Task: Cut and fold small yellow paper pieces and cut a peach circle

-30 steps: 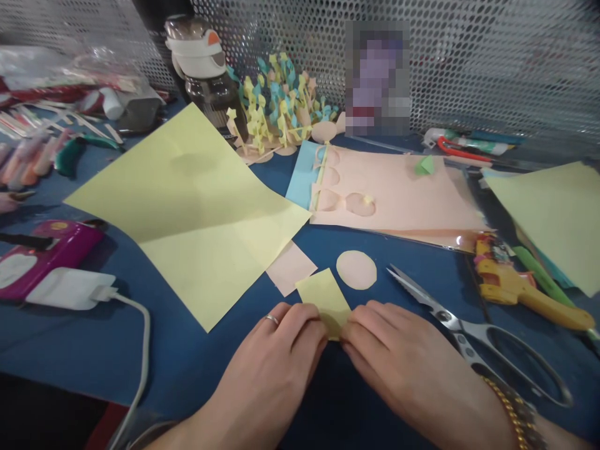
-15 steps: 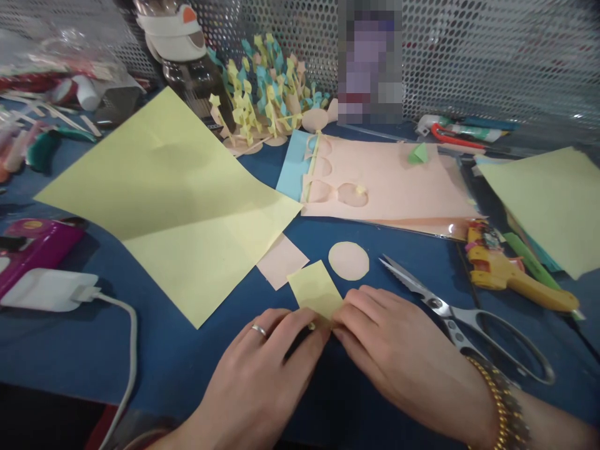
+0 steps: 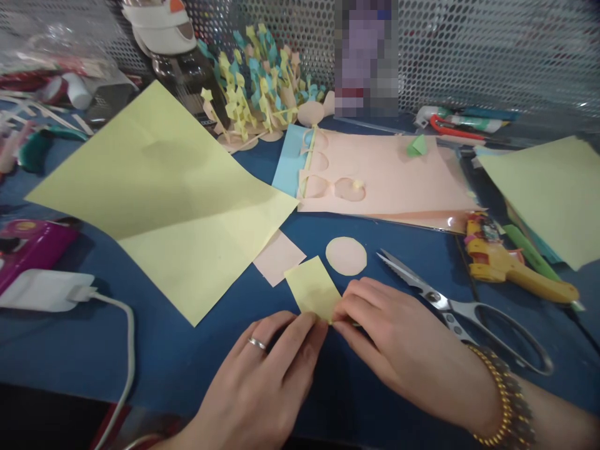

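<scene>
A small yellow piece of paper [image 3: 313, 284] lies on the blue table, its near edge between my two hands. My left hand [image 3: 272, 369], with a ring on one finger, pinches that edge. Beside it, the thumb and fingers of my right hand [image 3: 379, 334] close on the same edge near the right corner. My fingers hide most of this edge. Just beyond lie a pink paper square [image 3: 280, 256] and a pale pink paper circle [image 3: 347, 256]. Scissors [image 3: 438, 300] rest to the right, partly behind my right hand, blades pointing away.
A large yellow sheet [image 3: 164, 181] spreads across the left. Pink paper [image 3: 394, 169] with cut-out holes lies behind. At right are a yellow glue gun [image 3: 515, 269] and stacked sheets [image 3: 553, 194]. A bottle [image 3: 180, 81] and paper star stalks [image 3: 257, 87] stand at the back. A white cable [image 3: 131, 337] curves left.
The fingers of my left hand have drawn closer together along the paper's near edge. Both hands stay on the yellow paper. The whole view has shifted slightly.
</scene>
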A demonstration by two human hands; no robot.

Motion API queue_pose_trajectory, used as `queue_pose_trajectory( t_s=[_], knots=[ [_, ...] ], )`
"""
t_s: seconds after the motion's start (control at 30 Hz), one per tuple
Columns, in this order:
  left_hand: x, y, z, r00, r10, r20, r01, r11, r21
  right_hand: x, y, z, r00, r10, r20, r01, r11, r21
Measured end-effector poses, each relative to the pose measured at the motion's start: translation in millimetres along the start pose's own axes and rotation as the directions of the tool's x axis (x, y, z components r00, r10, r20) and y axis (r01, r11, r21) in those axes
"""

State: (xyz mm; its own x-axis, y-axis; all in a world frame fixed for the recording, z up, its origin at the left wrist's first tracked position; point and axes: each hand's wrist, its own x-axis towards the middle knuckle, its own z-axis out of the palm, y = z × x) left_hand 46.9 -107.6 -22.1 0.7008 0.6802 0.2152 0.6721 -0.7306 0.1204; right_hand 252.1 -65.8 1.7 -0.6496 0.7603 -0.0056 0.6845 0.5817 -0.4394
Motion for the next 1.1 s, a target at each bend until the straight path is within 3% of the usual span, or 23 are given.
queue_pose_trajectory(
  t_s=[0.3, 0.53, 0.7, 0.9, 1.1],
  knots=[
    [4, 0, -0.2, 1.000, 0.009, -0.021, -0.008, 0.999, 0.035, -3, 8, -6, 0.999, -0.018, 0.043, 0.017, 1.000, 0.019],
    [3, -1, 0.7, 1.000, -0.010, -0.022, 0.010, 1.000, 0.007, -4, 7, -4, 0.989, -0.137, 0.061, 0.146, 0.973, -0.180],
    [4, -1, -1.1, 1.000, -0.018, -0.003, 0.018, 1.000, -0.007, -7, 0, -2, 0.978, -0.203, -0.042, 0.180, 0.932, -0.316],
    [2, 0, -0.6, 1.000, 0.001, 0.028, -0.001, 1.000, 0.018, -6, 1, 2, 0.986, -0.161, -0.039, 0.139, 0.933, -0.331],
    [0, 1, 0.7, 0.997, 0.034, 0.066, -0.039, 0.996, 0.085, -5, 2, 0, 0.993, -0.088, 0.080, 0.109, 0.946, -0.305]
  ],
)
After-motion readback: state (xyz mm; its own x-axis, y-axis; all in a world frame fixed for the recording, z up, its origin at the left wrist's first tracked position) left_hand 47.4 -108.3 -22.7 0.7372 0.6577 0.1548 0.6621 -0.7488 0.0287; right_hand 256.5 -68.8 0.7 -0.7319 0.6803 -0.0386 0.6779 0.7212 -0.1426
